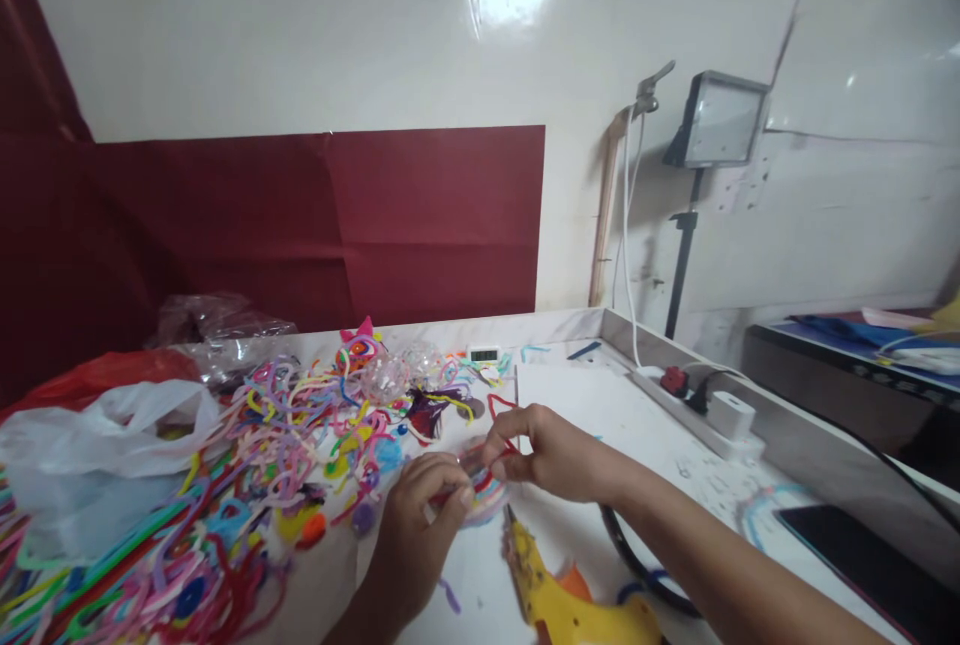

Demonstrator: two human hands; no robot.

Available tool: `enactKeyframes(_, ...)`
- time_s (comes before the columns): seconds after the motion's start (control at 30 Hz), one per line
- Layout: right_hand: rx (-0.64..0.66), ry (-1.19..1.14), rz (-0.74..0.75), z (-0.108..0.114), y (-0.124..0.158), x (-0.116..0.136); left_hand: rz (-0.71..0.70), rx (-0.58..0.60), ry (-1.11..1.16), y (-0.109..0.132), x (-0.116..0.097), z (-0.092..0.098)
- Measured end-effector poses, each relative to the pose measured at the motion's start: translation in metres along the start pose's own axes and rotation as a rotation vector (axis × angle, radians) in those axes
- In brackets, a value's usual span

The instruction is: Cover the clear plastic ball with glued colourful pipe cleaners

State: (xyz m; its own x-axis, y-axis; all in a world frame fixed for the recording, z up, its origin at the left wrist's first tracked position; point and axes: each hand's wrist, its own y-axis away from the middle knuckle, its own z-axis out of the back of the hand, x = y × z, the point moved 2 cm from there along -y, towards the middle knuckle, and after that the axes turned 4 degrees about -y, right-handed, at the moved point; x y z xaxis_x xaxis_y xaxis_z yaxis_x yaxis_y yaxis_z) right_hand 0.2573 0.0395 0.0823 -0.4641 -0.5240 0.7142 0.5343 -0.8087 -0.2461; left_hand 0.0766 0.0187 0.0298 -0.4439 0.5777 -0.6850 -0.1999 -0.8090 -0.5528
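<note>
My left hand (424, 515) is closed on the near left edge of a round, striped piece of pipe cleaners (489, 505) in red, pink and pale colours. My right hand (551, 450) reaches in from the right, thumb and forefinger pinched on a red pipe cleaner (501, 403). A bent length of it sticks up behind my fingers, and its lower run lies along the striped piece. My fingers hide part of that piece. Just below my right hand lies a yellow glue gun (570, 600), its nozzle pointing up toward the striped piece.
Heaped pipe cleaners (247, 485) and pompoms cover the left, beside a white plastic bag (97, 465). A small digital clock (484, 355) stands at the back. On the right are a power strip (697, 420), a black cable (637, 565) and a phone (862, 565).
</note>
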Motion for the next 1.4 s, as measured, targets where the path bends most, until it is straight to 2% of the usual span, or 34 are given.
enactKeyframes(0.23,0.153,0.098,-0.079,0.002,-0.011,0.007,-0.036,0.045,0.017,-0.001,0.002,-0.001)
enactKeyframes(0.4,0.119,0.189,-0.060,-0.001,-0.010,0.021,-0.013,0.066,0.064,-0.003,0.005,0.002)
enactKeyframes(0.63,0.081,0.238,-0.071,-0.005,-0.004,0.022,0.087,0.137,0.147,-0.003,0.016,-0.001)
enactKeyframes(0.87,0.064,0.252,-0.072,-0.016,-0.008,0.028,0.057,0.150,0.104,-0.005,0.005,-0.001)
enactKeyframes(1.07,0.063,0.140,-0.088,-0.019,-0.011,0.018,0.121,0.125,0.187,-0.003,0.007,0.001)
enactKeyframes(1.17,0.099,0.004,-0.074,-0.013,-0.010,0.006,0.156,0.126,0.257,-0.004,0.013,0.000)
enactKeyframes(1.4,0.074,-0.180,-0.046,0.004,-0.004,-0.006,0.225,0.127,0.387,-0.003,0.021,-0.002)
